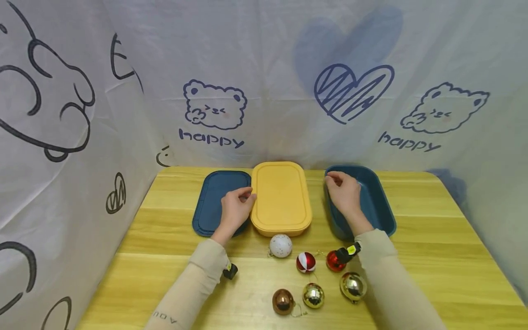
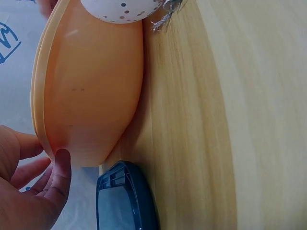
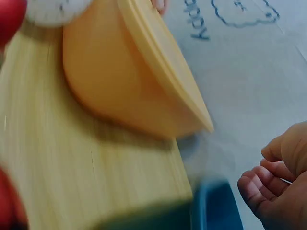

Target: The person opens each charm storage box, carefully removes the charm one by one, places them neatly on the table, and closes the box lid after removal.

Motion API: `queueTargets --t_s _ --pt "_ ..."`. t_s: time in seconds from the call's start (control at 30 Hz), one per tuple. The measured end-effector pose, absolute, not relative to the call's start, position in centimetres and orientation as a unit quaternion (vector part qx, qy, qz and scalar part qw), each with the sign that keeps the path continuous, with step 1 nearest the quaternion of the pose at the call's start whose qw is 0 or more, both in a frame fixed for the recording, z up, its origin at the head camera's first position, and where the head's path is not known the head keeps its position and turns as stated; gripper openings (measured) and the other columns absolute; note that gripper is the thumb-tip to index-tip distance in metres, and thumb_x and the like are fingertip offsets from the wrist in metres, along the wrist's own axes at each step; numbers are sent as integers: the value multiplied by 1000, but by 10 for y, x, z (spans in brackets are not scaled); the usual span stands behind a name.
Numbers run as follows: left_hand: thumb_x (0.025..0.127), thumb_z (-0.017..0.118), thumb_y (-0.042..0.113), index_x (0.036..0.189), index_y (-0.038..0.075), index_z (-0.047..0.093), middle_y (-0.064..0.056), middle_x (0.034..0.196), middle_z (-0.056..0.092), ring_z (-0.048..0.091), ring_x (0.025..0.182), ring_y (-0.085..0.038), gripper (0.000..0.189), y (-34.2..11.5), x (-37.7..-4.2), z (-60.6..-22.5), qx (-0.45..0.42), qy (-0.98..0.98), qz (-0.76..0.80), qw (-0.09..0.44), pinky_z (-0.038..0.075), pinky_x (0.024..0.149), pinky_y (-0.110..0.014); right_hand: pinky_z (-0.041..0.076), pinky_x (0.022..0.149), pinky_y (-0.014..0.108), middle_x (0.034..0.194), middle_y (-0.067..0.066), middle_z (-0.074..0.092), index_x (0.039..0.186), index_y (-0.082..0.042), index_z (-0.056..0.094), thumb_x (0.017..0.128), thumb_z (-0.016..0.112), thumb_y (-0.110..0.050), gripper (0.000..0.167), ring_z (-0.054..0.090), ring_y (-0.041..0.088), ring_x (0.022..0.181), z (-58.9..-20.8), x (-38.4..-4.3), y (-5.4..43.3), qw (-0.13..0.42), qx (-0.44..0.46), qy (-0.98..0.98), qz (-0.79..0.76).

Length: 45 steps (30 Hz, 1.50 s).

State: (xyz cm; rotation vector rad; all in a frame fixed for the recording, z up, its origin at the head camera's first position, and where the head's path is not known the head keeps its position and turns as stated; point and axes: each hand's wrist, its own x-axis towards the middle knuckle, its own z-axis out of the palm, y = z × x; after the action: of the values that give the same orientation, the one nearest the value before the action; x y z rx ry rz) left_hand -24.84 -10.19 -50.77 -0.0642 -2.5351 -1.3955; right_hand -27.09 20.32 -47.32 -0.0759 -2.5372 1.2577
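Note:
A yellow box [image 1: 280, 197] with a yellow lid stands upright at the table's far side. My left hand [image 1: 237, 210] is at its left edge. In the left wrist view, the fingers pinch the lid's rim [image 2: 39, 91] near a corner. Under that hand lies a dark blue lid [image 1: 210, 201], partly covered from the head camera. My right hand [image 1: 344, 191] is over the left rim of an uncovered dark blue box [image 1: 383, 206]. Its fingers [image 3: 256, 184] hang loosely curled and hold nothing in the right wrist view.
Near the yellow box sits a white speckled ball ornament [image 1: 280, 246]. Closer to me are a red-and-white ornament [image 1: 305, 262], a red one [image 1: 335, 261], a brown one [image 1: 283, 301] and two gold ones [image 1: 313, 295]. A white printed curtain [image 1: 272, 82] backs the wooden table [image 1: 437, 247].

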Motion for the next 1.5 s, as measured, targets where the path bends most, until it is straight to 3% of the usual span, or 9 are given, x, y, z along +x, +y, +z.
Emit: queueTargets --t_s 0.2,0.43,0.67,0.87,1.07,1.3,1.5 --pt "100 74 20 129 5 76 -12 107 78 75 93 -28 32 -103 -247 -508 -21 -869 -479 123 62 76 -40 53 86 41 116 24 74 127 2 73 106 62 -20 32 68 38 103 -481 -268 245 180 -44 -891 415" --pt "101 73 21 129 6 76 -12 106 78 75 91 -27 32 -103 -247 -508 -18 -870 -478 120 61 74 -38 44 77 20 114 27 75 122 5 74 105 62 -21 33 69 38 102 -481 -260 289 210 -78 -899 377" --pt "101 73 21 129 7 76 -12 105 79 74 90 -27 31 -102 -247 -508 -18 -869 -479 120 61 74 -38 46 75 26 115 29 74 122 6 74 106 62 -22 35 68 40 102 -485 -252 321 207 -121 -901 361" --pt "101 73 22 129 7 76 -11 104 79 74 88 -26 32 -102 -247 -509 -16 -868 -483 117 60 72 -35 40 69 16 114 28 74 122 6 74 105 62 -23 36 67 36 100 -491 -249 333 199 -141 -904 351" --pt "101 73 22 129 7 76 -11 102 79 74 85 -25 32 -103 -248 -510 -16 -867 -483 118 58 68 -31 45 75 24 121 29 72 126 7 72 107 58 -26 40 68 41 108 -497 -246 339 163 -148 -910 351" --pt "102 72 21 129 6 76 -12 103 79 75 87 -26 31 -106 -248 -508 -23 -869 -481 115 60 70 -34 44 72 21 124 29 72 128 7 72 107 60 -27 41 69 41 111 -501 -244 341 146 -154 -910 355" --pt "103 69 24 133 7 74 -14 110 79 76 95 -30 34 -128 -250 -500 -6 -876 -468 120 63 77 -43 43 69 17 123 28 73 129 6 72 107 59 -30 43 70 41 109 -502 -242 344 142 -152 -912 354"
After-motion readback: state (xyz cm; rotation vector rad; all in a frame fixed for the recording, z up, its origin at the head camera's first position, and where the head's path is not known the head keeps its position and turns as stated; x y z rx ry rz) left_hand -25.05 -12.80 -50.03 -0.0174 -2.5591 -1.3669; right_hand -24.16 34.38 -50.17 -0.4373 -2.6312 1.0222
